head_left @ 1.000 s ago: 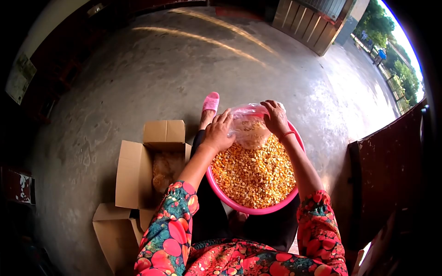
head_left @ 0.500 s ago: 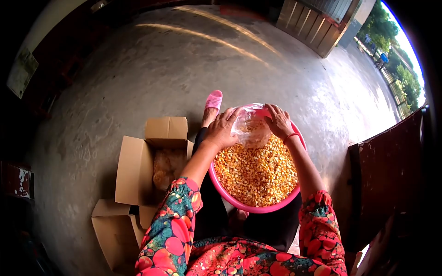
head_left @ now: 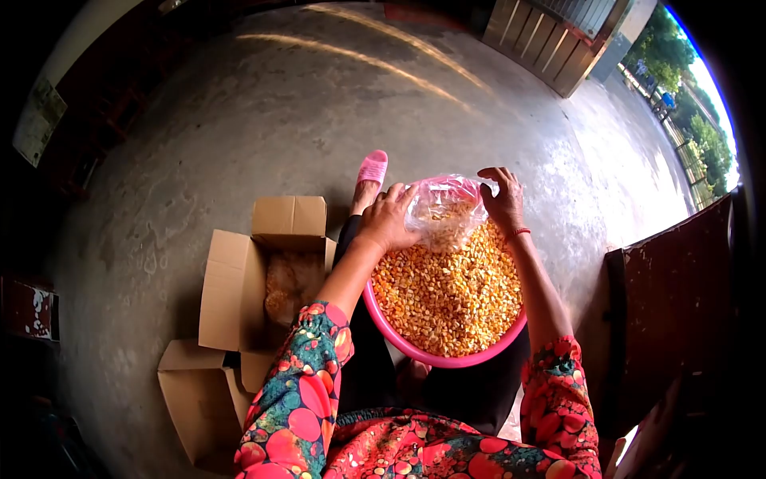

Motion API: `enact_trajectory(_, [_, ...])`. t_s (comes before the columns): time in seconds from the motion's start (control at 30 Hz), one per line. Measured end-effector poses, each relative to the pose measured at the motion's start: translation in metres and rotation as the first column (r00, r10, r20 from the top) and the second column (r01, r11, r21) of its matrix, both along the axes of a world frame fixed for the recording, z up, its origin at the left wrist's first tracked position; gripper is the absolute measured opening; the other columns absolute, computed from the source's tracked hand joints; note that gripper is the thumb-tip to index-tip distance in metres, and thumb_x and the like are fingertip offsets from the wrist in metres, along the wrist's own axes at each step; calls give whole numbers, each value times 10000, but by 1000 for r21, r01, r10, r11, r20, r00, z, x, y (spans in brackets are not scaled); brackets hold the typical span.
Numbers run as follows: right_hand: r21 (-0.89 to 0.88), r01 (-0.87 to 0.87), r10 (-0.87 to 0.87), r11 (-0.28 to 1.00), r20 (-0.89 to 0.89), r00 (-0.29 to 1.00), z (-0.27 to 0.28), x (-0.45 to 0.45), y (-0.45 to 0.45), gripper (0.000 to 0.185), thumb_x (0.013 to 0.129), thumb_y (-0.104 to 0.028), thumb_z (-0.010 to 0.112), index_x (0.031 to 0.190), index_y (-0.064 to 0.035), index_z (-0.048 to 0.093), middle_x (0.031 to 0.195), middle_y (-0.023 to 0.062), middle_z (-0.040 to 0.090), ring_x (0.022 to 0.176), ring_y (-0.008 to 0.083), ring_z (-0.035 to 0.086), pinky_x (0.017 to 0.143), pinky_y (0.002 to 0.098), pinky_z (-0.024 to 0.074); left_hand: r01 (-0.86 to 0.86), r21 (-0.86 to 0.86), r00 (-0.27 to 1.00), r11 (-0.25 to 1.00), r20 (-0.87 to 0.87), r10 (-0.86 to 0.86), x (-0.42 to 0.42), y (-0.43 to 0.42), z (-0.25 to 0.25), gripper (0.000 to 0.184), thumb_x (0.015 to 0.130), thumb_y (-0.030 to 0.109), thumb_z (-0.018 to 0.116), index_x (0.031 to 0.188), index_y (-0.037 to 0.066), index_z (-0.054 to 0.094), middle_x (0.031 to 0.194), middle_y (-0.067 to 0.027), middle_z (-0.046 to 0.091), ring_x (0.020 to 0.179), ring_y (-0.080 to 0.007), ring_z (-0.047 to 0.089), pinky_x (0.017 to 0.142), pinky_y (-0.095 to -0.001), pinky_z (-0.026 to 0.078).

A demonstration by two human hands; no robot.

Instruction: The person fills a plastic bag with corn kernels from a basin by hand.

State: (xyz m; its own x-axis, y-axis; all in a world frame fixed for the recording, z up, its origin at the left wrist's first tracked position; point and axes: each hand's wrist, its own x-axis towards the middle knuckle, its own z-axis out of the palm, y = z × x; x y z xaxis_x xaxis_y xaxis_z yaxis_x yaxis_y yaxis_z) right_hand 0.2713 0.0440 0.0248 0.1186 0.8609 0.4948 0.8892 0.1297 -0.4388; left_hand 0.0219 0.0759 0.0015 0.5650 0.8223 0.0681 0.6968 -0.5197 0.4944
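A pink basin full of yellow corn kernels rests on my lap. At its far side is a clear plastic bag, its mouth spread wide, and kernels show through the film. My left hand grips the bag's left side, with its fingertips at the rim. On the opposite side my right hand, with a red bracelet at the wrist, is curled around the bag's right edge, thumb and fingers on either side of the film.
Left of my legs, an open cardboard box contains filled clear bags. A second open carton stands nearer. My foot in a pink slipper is beyond the basin. Dark red furniture stands on the right.
My right hand has moved right and up, its fingers now more curled at the bag's edge. The bag's mouth has opened wider. The left hand has barely moved.
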Motion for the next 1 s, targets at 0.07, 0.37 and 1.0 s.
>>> enact_trajectory(0.07, [-196, -176, 130, 965, -228, 965, 19, -28, -11, 135, 804, -150, 578, 914, -104, 640, 901, 73, 625, 907, 260, 578, 868, 388, 403, 0, 31, 1000, 1000, 18, 0, 0, 0, 0, 821, 653, 426, 690, 1366, 191, 358, 1370, -130, 346, 1250, -355, 355, 1028, -426, 338])
enact_trajectory(0.37, [-413, -376, 490, 830, 217, 844, -8, -64, -41, 220, 866, -275, 499, 941, -145, 660, 951, 38, 631, 1010, 208, 545, 953, 433, 316, -16, 103, 1000, 995, -4, 17, 2, 3, -12, 713, 757, 337, 611, 1391, 221, 306, 1331, -117, 347, 1149, -346, 457, 969, -444, 373])
enact_trajectory(1.0, [-392, -466, 528, 793, 61, 847, 7, -41, -76, 179, 765, -175, 645, 930, -104, 645, 989, 38, 626, 1004, 236, 556, 931, 405, 379, -17, 73, 1000, 997, -21, 18, 1, 3, -7, 815, 680, 422, 684, 1388, 269, 310, 1358, -84, 352, 1205, -320, 412, 944, -442, 417])
